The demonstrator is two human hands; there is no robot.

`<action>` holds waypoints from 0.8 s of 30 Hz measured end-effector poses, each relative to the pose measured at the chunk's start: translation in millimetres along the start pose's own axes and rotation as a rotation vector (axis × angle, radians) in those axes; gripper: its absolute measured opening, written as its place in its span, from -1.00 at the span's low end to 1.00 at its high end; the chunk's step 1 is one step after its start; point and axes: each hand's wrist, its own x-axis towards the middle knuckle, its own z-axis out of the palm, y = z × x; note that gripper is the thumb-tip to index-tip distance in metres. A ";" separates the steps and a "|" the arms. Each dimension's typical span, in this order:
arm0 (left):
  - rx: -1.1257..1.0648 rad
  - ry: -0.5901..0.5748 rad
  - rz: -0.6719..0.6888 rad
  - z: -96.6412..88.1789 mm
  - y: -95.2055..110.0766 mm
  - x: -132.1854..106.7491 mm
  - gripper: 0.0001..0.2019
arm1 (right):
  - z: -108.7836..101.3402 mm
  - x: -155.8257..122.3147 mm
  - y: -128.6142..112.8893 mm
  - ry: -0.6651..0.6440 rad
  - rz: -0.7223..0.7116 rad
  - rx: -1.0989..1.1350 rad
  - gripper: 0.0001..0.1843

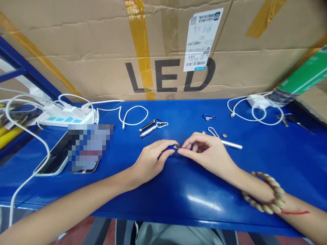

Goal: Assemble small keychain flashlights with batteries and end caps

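My left hand (152, 158) is closed around a small blue flashlight tube (170, 147), its end pointing right. Thumb and forefinger of my right hand (205, 149) are pinched at that end; whatever is between them is too small to make out. Just behind my right hand lie a silver flashlight tube (232, 144), a silver clip (212, 131) and a button cell (224, 135). Farther back is a blue cap with a clip (208, 117). Left of these, a black mini flashlight (147, 126) and a silver mini flashlight (148, 131) lie side by side.
A large cardboard box (102, 51) stands along the back of the blue table (199, 211). Two phones (55, 160), a power strip (71, 117) and white cables are at left. At right are another white cable (242, 115), keys (284, 120) and a green-labelled bottle (304, 75).
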 end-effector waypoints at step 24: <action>0.023 -0.035 -0.024 0.7 0.9 -1.1 -0.80 | 1.9 -2.5 3.8 0.031 -0.085 0.050 -0.84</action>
